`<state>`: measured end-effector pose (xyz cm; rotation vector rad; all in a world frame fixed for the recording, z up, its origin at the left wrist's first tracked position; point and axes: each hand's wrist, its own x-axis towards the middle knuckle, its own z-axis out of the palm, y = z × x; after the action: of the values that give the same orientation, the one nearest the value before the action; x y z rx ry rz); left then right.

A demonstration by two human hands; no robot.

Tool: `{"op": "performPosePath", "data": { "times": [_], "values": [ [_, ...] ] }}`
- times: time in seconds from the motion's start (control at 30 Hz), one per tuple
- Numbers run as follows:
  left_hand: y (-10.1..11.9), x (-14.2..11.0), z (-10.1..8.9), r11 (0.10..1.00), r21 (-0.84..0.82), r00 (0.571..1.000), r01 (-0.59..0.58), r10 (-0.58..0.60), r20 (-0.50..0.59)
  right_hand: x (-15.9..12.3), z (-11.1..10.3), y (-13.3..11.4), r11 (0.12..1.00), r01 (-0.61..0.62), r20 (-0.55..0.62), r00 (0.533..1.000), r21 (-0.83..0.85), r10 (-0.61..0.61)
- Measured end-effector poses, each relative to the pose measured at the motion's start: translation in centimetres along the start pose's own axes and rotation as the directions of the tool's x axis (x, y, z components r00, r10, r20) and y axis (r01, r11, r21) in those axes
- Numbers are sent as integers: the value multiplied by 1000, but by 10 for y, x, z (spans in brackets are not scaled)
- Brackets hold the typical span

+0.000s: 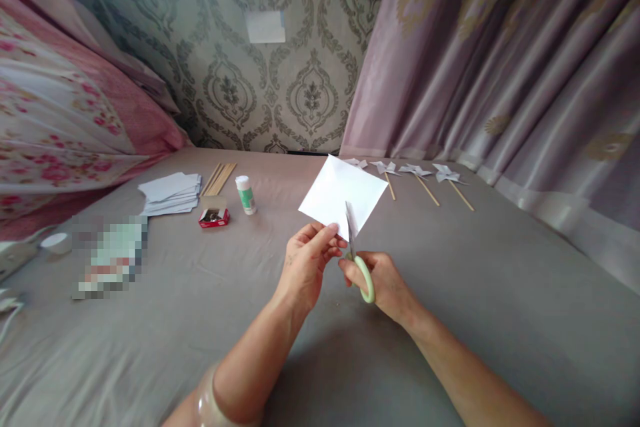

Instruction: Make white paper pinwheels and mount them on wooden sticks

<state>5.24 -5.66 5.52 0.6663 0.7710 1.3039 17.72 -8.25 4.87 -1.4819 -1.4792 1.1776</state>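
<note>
A white square of paper [333, 190] is held up, turned like a diamond, above the grey cloth. My left hand [310, 257] pinches its lower corner between thumb and fingers. Scissors with light green handles [369, 283] are gripped in my right hand [383, 280], just right of the left hand. One scissor blade [352, 220] shows in front of the paper, reaching in from the lower right edge. Whether the blades have cut into the sheet I cannot tell. Part of the scissor handle is hidden by my right fingers.
Several paper pinwheels on sticks [419, 172] lie at the back right. Towards the left are a stack of white paper [171, 193], wooden sticks [219, 179], a small red box [214, 217] and an upright glue stick [245, 195]. A white power strip [17, 257] sits at the left edge.
</note>
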Motion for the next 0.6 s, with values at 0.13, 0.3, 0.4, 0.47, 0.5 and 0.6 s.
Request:
{"op": "performPosePath", "data": {
  "times": [0.13,0.3,0.4,0.47,0.5,0.6],
  "values": [
    [-1,0,-1,1000,5,1000,-19,19,9,-1,-2,-4,1000,5,61,998,30,-6],
    [0,3,-2,999,-16,999,-37,37,-33,0,-4,1,1000,25,175,984,13,-27],
    [6,9,-8,994,-12,988,-106,104,-112,2,-6,7,996,55,272,962,-68,-34],
    [12,14,-14,986,0,968,-169,166,-188,6,-8,12,994,44,295,955,-95,-13],
    [14,16,-17,980,12,954,-196,194,-228,8,-10,16,996,25,265,964,-90,-1],
    [19,20,-23,966,99,913,-238,257,-317,18,-15,25,1000,-15,-6,1000,25,15]
  ]
}}
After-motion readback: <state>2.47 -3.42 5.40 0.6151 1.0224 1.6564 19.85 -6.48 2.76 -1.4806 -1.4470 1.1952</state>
